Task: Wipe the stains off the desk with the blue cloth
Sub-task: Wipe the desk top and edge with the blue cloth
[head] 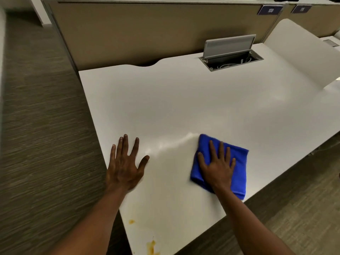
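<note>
A folded blue cloth (237, 162) lies flat on the white desk (184, 103) near its front edge. My right hand (218, 167) presses on the cloth, palm down with the fingers spread. My left hand (125, 165) rests flat on the bare desk by the left edge, fingers apart, holding nothing. A wet, shiny streak (173, 143) runs between the two hands. Orange-brown stains mark the near corner of the desk: a small one (131, 221) and a larger one (151, 246).
An open cable box with a raised grey lid (230, 52) sits in the desk at the back right. A beige partition (147, 34) stands behind the desk. A white divider (301, 52) rises at the right. Carpet (36, 126) lies to the left.
</note>
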The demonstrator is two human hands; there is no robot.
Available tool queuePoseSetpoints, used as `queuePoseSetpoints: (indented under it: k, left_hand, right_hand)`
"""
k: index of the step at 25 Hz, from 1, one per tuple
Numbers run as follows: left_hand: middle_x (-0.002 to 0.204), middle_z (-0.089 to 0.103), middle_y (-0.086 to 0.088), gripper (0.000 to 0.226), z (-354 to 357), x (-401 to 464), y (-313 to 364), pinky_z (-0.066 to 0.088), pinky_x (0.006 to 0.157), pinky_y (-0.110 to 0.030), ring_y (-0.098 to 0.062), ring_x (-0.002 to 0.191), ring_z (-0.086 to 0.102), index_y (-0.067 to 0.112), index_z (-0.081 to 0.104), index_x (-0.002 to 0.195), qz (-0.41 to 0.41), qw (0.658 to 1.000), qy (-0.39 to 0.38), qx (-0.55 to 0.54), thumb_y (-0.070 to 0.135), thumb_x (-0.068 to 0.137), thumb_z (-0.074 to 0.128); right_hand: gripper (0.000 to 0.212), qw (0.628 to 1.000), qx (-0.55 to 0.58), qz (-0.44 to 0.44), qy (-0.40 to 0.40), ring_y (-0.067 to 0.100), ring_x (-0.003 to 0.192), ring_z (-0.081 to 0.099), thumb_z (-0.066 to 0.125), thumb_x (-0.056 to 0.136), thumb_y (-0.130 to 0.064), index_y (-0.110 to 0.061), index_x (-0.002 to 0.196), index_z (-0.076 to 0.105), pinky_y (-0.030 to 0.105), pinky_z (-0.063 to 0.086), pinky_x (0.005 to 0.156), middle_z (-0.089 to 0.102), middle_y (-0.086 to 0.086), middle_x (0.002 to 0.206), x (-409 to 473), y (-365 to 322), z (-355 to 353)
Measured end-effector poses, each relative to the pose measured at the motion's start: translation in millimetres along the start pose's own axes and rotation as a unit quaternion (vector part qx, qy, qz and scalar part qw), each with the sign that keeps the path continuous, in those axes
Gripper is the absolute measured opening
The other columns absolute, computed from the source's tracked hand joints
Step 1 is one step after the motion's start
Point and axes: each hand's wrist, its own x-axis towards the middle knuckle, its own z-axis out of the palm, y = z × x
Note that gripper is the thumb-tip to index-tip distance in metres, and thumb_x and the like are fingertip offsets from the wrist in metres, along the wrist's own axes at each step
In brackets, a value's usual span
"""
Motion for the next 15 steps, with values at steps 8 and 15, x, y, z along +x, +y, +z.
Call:
queuePoseSetpoints:
  k: [8,15]
  left_hand:
    - [0.174,0.003,-0.012,0.08,-1,4,-8,0.007,0.13,-0.05,-0.025,0.162,0.002,0.031,0.009,0.166,0.0,1.0,0.013,-0.014,0.073,0.099,0.01]
    - [0.174,-0.006,-0.009,0.08,-2,2,-3,0.003,0.13,-0.049,-0.022,0.161,-0.008,0.037,0.0,0.165,0.0,1.0,-0.001,-0.014,0.077,0.097,-0.002]
  right_hand:
    - [0.077,0.993,0.033,-0.106,-0.027,0.027,0.161,-0.008,0.019,0.1,-0.07,-0.035,0.166,0.003,0.057,-0.01,0.127,-0.003,-0.003,0.175,4,-134,23]
    - [0.064,0.998,0.044,-0.044,0.01,0.023,0.162,0.003,0.02,0.105,-0.064,-0.043,0.165,0.011,0.053,-0.001,0.129,0.007,-0.009,0.175,-30,-53,21]
